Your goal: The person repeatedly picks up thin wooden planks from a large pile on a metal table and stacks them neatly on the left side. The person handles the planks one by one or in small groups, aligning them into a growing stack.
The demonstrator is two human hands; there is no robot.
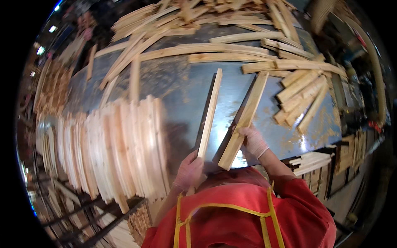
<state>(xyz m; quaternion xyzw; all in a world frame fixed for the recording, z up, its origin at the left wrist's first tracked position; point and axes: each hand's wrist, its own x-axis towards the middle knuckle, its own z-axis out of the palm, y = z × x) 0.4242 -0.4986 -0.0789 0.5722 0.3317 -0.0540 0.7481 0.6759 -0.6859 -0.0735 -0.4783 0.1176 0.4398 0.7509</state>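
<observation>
In my left hand [189, 169], which wears a thin pale glove, is the near end of a narrow light wooden strip [211, 111]. The strip points away from me across the grey metal table [175, 89]. My gloved right hand [253, 140] grips a wider, yellower wooden strip [245, 120] from its right side, below the middle. This strip slants away to the right, its near end close to my red apron [231, 202]. A gap separates the two strips, and both throw dark shadows on the metal. Some fingers of each hand are hidden behind the wood.
To the left stands a wide row of pale strips [120, 144] packed side by side, partly blurred. A fan of short pieces [304, 95] lies at the right. Loose strips [231, 47] and a heap of wood [186, 14] cover the far side. Sawdust dots the metal.
</observation>
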